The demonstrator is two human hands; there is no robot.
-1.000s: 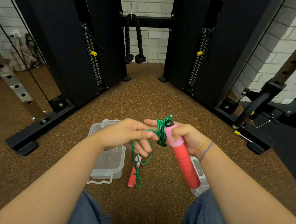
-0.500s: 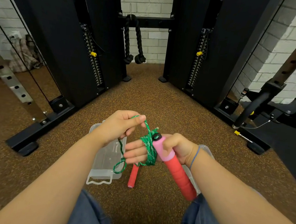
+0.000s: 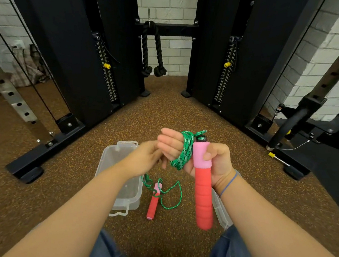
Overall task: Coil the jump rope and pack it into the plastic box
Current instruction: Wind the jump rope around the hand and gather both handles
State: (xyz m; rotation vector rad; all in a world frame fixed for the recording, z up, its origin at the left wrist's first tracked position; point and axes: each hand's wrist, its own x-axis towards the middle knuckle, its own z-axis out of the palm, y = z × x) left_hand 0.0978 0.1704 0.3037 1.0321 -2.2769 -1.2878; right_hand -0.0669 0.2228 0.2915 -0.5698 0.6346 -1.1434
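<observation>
Plastic box (image 3: pixel 107 155) open on floor (image 3: pixel 31 197), nothing inside yet. Left hand (image 3: pixel 144 157) dropped from above coil to beside it, motion-blurred, grip unclear. Second handle (image 3: pixel 153 202) on floor just beside box, short slack left. Rope (image 3: pixel 184 150) now wound thicker around straight right fingers. Right hand (image 3: pixel 213 162) lifted, thumb clamping handle (image 3: pixel 202 186) upright. Likely few wraps left before packing.

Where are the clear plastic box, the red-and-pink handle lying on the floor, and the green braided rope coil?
clear plastic box (image 3: pixel 109 157): head view, left wall.
red-and-pink handle on the floor (image 3: pixel 152 207): head view, red grip.
green braided rope coil (image 3: pixel 185 151): head view, middle of the wraps.
</observation>
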